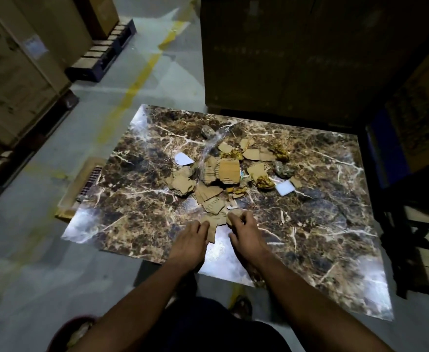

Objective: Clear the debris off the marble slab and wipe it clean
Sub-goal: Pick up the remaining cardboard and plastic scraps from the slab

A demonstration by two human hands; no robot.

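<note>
The marble slab (137,207) lies flat in front of you, low over the grey floor (30,262), its near edge just ahead of your feet. The debris sits in one loose heap around the slab's middle: torn cardboard pieces (227,170), crumpled yellow wads (282,152), a clear plastic strip (213,143) running toward 12 o'clock, two grey stones (283,168), and two white scraps, one (183,158) at 10 o'clock of the heap and one (285,187) at 3 o'clock.

Your hands are at the heap's 6 o'clock tip. Your left hand (189,246) lies with fingers fairly straight against the nearest cardboard scrap (214,223). Your right hand (246,233) has its fingers curled at the same scrap's right side; whether they actually pinch it cannot be told.

Bare marble rings the heap on every side, widest toward 8 o'clock and 4 o'clock. The slab's left and near edges border bare floor. Its far edge at 12 o'clock runs under a tall dark stack of boxes (284,52), and the right edge at 3 o'clock is close to dark framing (411,224).

At 7 o'clock, beside your left arm, a reddish round container (78,323) shows at the frame's bottom; its contents are too dim to tell. Cartons on pallets (17,80) stand at 10 o'clock, past a yellow floor line (137,82).
</note>
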